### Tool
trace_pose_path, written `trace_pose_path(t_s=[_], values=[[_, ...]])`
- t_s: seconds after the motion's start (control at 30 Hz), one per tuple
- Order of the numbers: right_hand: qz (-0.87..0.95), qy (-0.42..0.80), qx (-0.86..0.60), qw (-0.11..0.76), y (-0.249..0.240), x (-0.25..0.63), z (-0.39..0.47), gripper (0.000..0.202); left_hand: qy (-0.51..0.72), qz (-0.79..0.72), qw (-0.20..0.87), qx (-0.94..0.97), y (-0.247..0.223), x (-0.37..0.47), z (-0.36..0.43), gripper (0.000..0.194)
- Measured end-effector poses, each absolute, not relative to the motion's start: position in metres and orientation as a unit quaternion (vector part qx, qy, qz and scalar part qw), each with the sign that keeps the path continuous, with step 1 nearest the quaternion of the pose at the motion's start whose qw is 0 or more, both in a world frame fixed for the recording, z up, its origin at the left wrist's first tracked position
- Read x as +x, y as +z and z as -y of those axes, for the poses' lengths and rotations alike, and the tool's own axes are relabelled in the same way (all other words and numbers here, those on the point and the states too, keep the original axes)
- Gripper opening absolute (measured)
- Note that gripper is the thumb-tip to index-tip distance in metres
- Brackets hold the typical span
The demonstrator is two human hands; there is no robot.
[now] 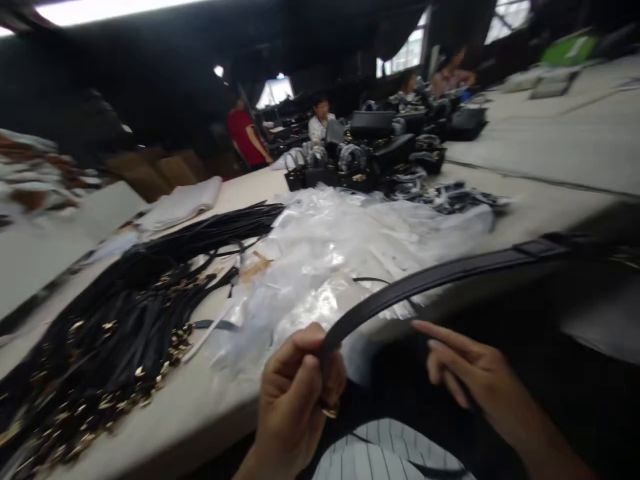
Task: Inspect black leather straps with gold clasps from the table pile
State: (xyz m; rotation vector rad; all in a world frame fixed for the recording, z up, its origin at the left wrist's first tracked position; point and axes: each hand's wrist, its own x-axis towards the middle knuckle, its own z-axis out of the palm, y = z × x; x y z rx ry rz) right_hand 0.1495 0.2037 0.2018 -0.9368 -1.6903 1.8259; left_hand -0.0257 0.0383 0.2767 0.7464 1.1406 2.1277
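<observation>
While left hand point(295, 393) pinches black strap point(450, 270) end, right hand point(465, 370) open just below it, clear bags point(340, 247) on tabletop point(550, 147), strap pile point(125, 300) leftward.

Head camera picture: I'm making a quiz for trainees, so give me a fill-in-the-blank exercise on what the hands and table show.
1. The left hand grips one end of a black ____.
2. The right hand is ____, fingers spread, beside the strap.
3. The pile of straps lies to the ____ of the clear plastic bags.
4. The bags rest on a pale ____.

Missing words: strap; open; left; table
</observation>
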Motion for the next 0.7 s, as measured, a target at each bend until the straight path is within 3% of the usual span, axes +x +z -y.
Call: trace_pose_path(t_s=[0.07, 0.13, 0.23, 0.5, 0.7], values=[[0.574, 0.742, -0.294, 0.182, 0.199, 0.146, -0.184, 0.05, 0.751, -0.399, 0.461, 0.253, 0.249, -0.002, -0.068, 0.018], [0.547, 0.767, -0.263, 0.209, 0.195, 0.145, -0.169, 0.041, 0.688, -0.385, 0.575, 0.22, 0.228, 0.015, -0.089, 0.02], [0.508, 0.783, -0.249, 0.259, 0.186, 0.158, -0.158, 0.032, 0.612, -0.388, 0.657, 0.209, 0.209, 0.025, -0.106, 0.022], [0.392, 0.809, -0.304, 0.314, 0.158, 0.181, -0.147, 0.039, 0.473, -0.538, 0.641, 0.275, 0.177, 0.013, -0.105, 0.029], [0.339, 0.837, -0.307, 0.302, 0.144, 0.18, -0.165, 0.027, 0.455, -0.545, 0.645, 0.283, 0.152, 0.016, -0.104, 0.034]])
